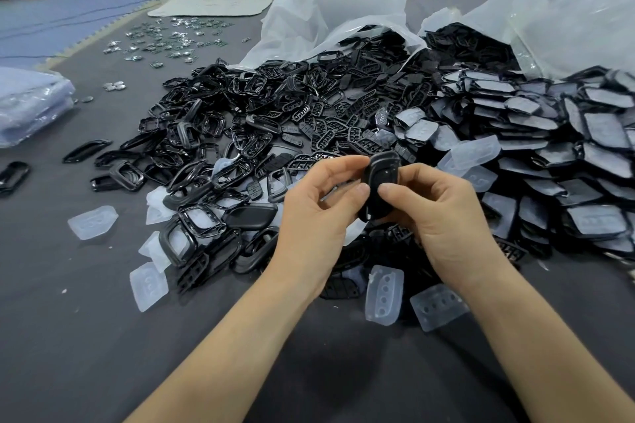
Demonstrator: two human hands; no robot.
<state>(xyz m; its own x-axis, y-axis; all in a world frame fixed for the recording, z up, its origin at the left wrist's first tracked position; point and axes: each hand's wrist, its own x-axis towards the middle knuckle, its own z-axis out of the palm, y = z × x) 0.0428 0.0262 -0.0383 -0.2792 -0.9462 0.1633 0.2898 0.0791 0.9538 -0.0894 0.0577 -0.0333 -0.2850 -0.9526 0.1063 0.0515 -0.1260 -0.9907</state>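
Both forearms reach in over the grey worktop (68,336). Clear rubber pads (383,299) lie on it under the wrists. Just past them, the left hand (316,203) and right hand (436,213) pinch one black fob shell (383,182) between thumbs and fingertips, raised above the near edge of the heap of black frames (240,134). Behind it, white bags (330,21) spill more parts. Silvery pieces (171,41) are scattered at far left.

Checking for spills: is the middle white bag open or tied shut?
Open: the white bag gapes at its mouth; black frames spill from it onto the grey table.
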